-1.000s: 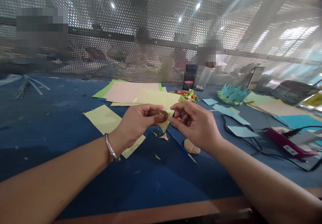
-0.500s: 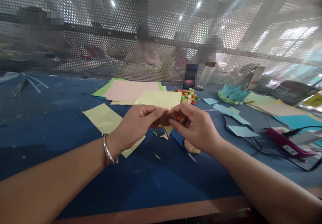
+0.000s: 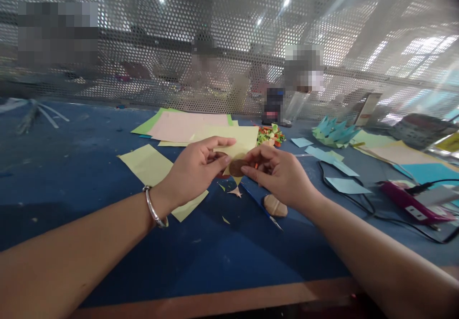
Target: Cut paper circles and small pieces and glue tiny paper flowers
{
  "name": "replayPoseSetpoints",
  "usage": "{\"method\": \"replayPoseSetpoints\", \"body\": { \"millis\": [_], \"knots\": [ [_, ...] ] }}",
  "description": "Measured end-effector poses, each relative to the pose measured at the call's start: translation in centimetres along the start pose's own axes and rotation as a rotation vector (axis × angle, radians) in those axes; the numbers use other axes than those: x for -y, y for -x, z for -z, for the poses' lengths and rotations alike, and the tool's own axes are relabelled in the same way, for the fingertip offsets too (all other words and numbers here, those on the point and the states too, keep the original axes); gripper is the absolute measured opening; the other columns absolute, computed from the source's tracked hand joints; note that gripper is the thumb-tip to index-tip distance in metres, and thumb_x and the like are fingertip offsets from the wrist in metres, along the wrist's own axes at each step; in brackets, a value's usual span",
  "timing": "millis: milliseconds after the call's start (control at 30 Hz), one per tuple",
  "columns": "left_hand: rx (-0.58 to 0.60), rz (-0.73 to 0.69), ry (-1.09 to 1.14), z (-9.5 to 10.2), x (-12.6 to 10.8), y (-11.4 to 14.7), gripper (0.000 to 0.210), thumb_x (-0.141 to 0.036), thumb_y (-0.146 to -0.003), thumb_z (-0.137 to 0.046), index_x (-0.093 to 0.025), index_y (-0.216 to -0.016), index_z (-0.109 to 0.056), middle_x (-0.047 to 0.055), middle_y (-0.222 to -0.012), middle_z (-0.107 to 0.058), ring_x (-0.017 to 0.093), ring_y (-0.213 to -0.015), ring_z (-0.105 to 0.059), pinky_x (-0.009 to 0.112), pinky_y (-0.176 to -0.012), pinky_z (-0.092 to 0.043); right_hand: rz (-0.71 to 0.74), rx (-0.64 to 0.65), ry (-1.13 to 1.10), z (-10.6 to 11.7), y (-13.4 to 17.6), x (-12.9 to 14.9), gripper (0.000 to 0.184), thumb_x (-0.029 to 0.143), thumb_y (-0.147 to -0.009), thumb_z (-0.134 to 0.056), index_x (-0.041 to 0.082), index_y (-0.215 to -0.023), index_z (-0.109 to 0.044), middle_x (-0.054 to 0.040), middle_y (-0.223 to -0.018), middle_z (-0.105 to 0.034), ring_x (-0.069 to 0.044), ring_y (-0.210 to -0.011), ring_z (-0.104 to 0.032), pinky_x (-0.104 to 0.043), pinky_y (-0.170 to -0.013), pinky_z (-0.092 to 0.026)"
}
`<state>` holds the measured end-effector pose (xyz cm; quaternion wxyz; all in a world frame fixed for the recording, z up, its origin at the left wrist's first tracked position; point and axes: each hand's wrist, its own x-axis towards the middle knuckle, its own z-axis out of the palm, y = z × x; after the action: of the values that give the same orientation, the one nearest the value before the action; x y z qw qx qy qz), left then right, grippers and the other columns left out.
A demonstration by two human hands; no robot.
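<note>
R hand (image 3: 281,173) pinching brown disc (image 3: 235,168), thumb on near face; disc held up over bench (image 3: 215,266), approx. centre, betw. both hands. L hand (image 3: 193,168): fingers bent, index out, thumb tip nr disc edge; can't tell if gripping. Yellow paper point (image 3: 238,181) shows just below disc. Nr R hand on bench: blue pen-like tool (image 3: 260,199) beside tan lump (image 3: 275,206). 1 star-like pink scrap (image 3: 235,192) below disc. Yellow sheet (image 3: 147,165) partly behind L hand.
</note>
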<state>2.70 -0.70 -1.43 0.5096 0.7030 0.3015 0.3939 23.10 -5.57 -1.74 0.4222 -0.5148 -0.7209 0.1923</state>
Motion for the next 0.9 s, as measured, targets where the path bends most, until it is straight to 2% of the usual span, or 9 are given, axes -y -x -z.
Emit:
{"method": "replayPoseSetpoints", "body": {
  "millis": [133,267,400,567,700,800,900],
  "knots": [
    [0.018,0.005,-0.010,-0.01,-0.06,0.07,0.049,-0.031,-0.087,-0.069,-0.025,-0.135,-0.059,0.003,-0.087,-0.074,0.020,-0.080,-0.072,0.036,-0.077,-0.060,0.006,0.009,0.014,0.00,0.08,0.05,0.010,0.026,-0.083,-0.069,0.020,-0.090,-0.066,0.0004,-0.078,-0.067,-0.012,-0.059,-0.053,-0.025,-0.055,-0.042],
    [0.043,-0.010,0.041,-0.13,-0.17,0.18,0.064,-0.023,-0.080,-0.076,-0.028,-0.140,-0.053,-0.002,-0.077,-0.067,0.018,-0.079,-0.069,0.034,-0.077,-0.059,0.013,0.010,0.013,-0.07,0.21,0.23,0.010,0.025,-0.084,-0.070,0.020,-0.092,-0.066,0.0003,-0.079,-0.067,-0.012,-0.060,-0.053,-0.026,-0.056,-0.043],
    [0.032,-0.021,0.100,-0.15,-0.25,0.17,0.074,-0.018,-0.077,-0.077,-0.030,-0.144,-0.048,-0.002,-0.079,-0.066,0.017,-0.080,-0.068,0.032,-0.077,-0.060,0.000,-0.025,-0.018,-0.05,0.28,0.20,0.017,0.028,-0.084,-0.071,0.020,-0.098,-0.066,-0.0011,-0.085,-0.069,-0.011,-0.058,-0.054,-0.026,-0.055,-0.044],
    [-0.033,0.011,0.059,0.05,-0.34,0.09,0.072,-0.021,-0.077,-0.079,-0.028,-0.142,-0.048,0.001,-0.084,-0.071,0.018,-0.080,-0.071,0.031,-0.074,-0.059,-0.011,-0.089,-0.083,0.25,0.23,0.02,0.018,0.033,-0.088,-0.069,0.020,-0.099,-0.064,-0.0017,-0.087,-0.069,-0.011,-0.056,-0.056,-0.026,-0.053,-0.045],
    [-0.076,0.002,0.054,0.07,-0.31,0.07,0.067,-0.027,-0.078,-0.080,-0.025,-0.138,-0.050,0.004,-0.088,-0.071,0.021,-0.082,-0.073,0.036,-0.078,-0.060,0.094,-0.156,0.080,0.31,0.33,0.39,0.016,0.028,-0.086,-0.071,0.020,-0.098,-0.065,-0.0010,-0.083,-0.066,-0.011,-0.058,-0.056,-0.026,-0.057,-0.047],
    [-0.059,0.007,0.107,-0.23,-0.40,0.13,0.066,-0.027,-0.077,-0.082,-0.023,-0.135,-0.050,0.004,-0.087,-0.072,0.021,-0.081,-0.073,0.035,-0.077,-0.061,0.216,-0.131,0.217,0.10,0.57,0.75,0.019,0.026,-0.085,-0.072,0.020,-0.101,-0.065,-0.0018,-0.089,-0.063,-0.010,-0.058,-0.054,-0.025,-0.058,-0.047],
    [-0.040,0.029,0.166,-0.62,-0.50,0.28,0.065,-0.024,-0.076,-0.082,-0.022,-0.133,-0.051,0.004,-0.087,-0.072,0.020,-0.081,-0.073,0.033,-0.075,-0.060,0.272,-0.105,0.327,-0.12,0.79,0.81,0.021,0.028,-0.085,-0.073,0.021,-0.102,-0.063,-0.0017,-0.091,-0.062,-0.010,-0.057,-0.053,-0.025,-0.058,-0.045]
  ]
}}
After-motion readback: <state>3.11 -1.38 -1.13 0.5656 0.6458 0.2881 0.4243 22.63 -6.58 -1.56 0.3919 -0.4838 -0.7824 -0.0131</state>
